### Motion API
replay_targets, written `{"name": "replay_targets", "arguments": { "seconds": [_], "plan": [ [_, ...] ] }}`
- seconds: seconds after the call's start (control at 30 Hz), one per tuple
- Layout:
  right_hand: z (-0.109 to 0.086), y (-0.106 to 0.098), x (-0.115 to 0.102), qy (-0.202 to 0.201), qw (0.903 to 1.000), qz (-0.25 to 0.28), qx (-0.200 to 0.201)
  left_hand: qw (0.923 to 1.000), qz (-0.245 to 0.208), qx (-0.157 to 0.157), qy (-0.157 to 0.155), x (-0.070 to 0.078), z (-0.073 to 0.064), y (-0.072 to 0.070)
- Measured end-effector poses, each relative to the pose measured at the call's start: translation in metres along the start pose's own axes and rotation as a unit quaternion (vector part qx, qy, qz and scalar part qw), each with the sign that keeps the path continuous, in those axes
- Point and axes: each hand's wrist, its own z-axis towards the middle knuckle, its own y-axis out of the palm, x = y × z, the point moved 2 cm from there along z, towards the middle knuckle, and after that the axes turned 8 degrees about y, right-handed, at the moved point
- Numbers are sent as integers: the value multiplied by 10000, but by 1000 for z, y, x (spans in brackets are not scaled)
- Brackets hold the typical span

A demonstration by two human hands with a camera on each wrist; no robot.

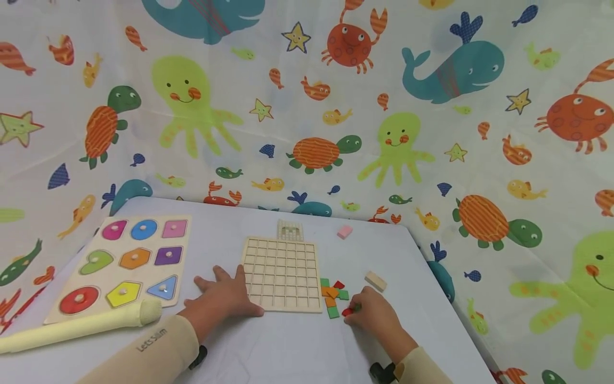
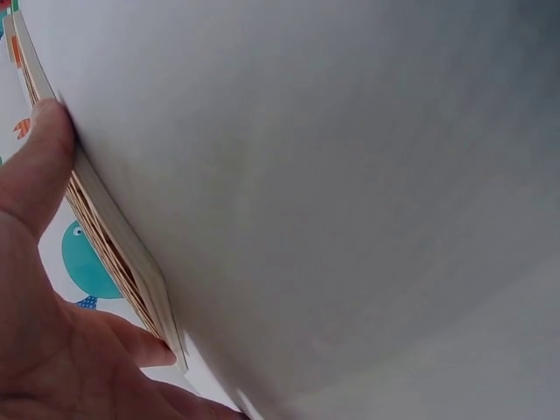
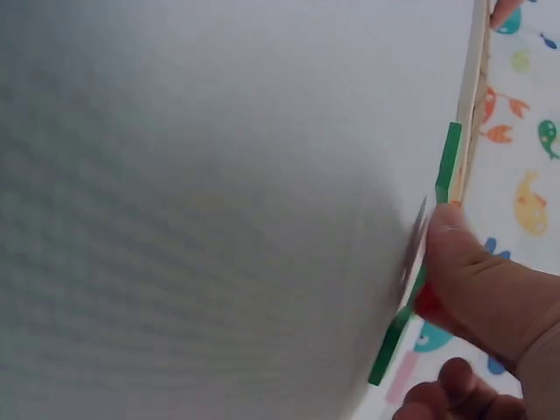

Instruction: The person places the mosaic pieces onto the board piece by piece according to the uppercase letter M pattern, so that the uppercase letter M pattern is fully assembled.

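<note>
My L hand [image 1: 223, 297], fingers spread, touches wooden grid board [image 1: 282, 275] on its L. My R hand [image 1: 375, 316] pinches red tile [image 1: 347, 312], R of board.

Wooden grid board [image 1: 283, 274] beside coloured tiles [image 1: 331, 292]

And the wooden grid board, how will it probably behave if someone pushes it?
The wooden grid board probably stays stiff, since its edges look straight. It would likely slide rather than roll, as it lies flat. The left hand touching its edge may hold it back.
</note>
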Motion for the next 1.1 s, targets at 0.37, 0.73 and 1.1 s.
{"name": "replay_targets", "arguments": {
  "seconds": [0.37,0.73,1.1],
  "plan": [
    [-5,-7,-56,-918,9937,505,408,9999,3,-40,-100,-1,0,-1],
    [28,8,-153,-1229,9916,395,123,9993,-277,-81,-244,2,1,2],
    [63,18,-208,-1387,9902,126,-69,9996,-207,-11,-172,4,-4,-1]
  ]
}}
